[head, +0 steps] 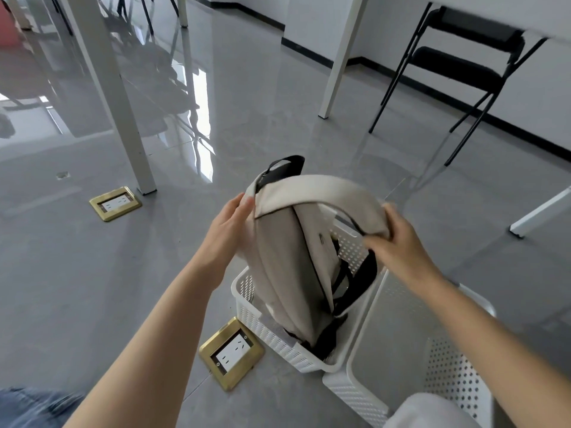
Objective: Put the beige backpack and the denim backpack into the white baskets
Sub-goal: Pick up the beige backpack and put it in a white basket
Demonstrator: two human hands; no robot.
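Nearest you: a second white basket (411,359) sits at bottom right, touching the first, empty as far as shows; its near end is cut off by the frame and partly behind your right forearm. A blue denim patch (34,406) at bottom left is blurred; can't tell if it's the denim backpack or your clothing. Don't count on it.

Next out: the first white basket (272,332) on the floor, beside a brass floor socket (231,353). The beige backpack (290,267) stands upright in it, base down inside, upper half well above the rim.

Your hands: right hand (398,239) grip is closed around the beige shoulder strap (318,189), pinching its far end. Left hand (228,227) has fingers loosely extended, flat against the pack's upper left edge; steadying, not clamped.

Judgement on the step: pack is seated but tall and likely to tip. Press the top down or lean it against the basket wall, then tuck that strap and the black straps (349,279) inside the rim before letting go. Release the strap last.

Hidden: the pack's base and basket floor are mostly covered, so full seating can't be confirmed.

Far: white table legs (117,97), a black folding chair (457,66), another floor socket (115,203). No clear denim backpack anywhere in view.
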